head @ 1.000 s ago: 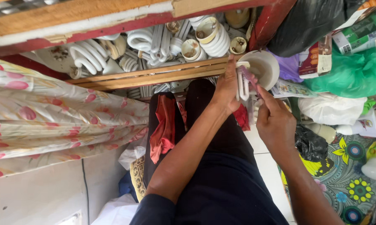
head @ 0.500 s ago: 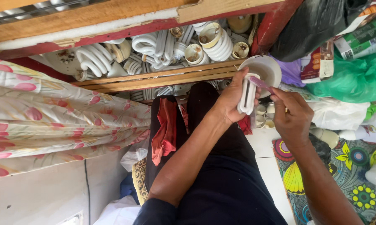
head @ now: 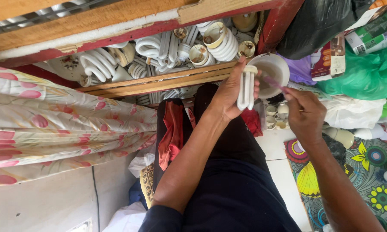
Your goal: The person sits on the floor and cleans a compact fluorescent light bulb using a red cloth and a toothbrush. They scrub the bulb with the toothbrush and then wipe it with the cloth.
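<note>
My left hand point(head: 228, 92) is wrapped round 1 tube bulb point(head: 246, 88), fingers closed on its white tubes, thumb side toward me. The bulb's base sits up against 1 white bowl point(head: 274, 68), right at the bowl's near rim. My right hand point(head: 306, 115) is pinched tight on 1 thin purple stick point(head: 272, 80); its tip reaches to the bowl's rim, next to the bulb. Fingers of both hands are narrow, nothing spread.

Behind the bowl, 1 wooden crate point(head: 159, 79) w/ a slatted front edge is packed w/ spare bulbs point(head: 99, 64): approx 4 spiral or looped ones show plainly, plus 3 round bases point(head: 215, 35) w/ open ends; more lie under, can't count those. Small white caps point(head: 276, 116) sit below the bowl, approx 4, partly hidden by my hand.

1 flowered cloth point(head: 51, 129) fills the left side. 1 green bag point(head: 365, 73) and 1 black bag point(head: 318, 21) are at the top right corner. 1 red rag point(head: 172, 133) lies on my lap.
</note>
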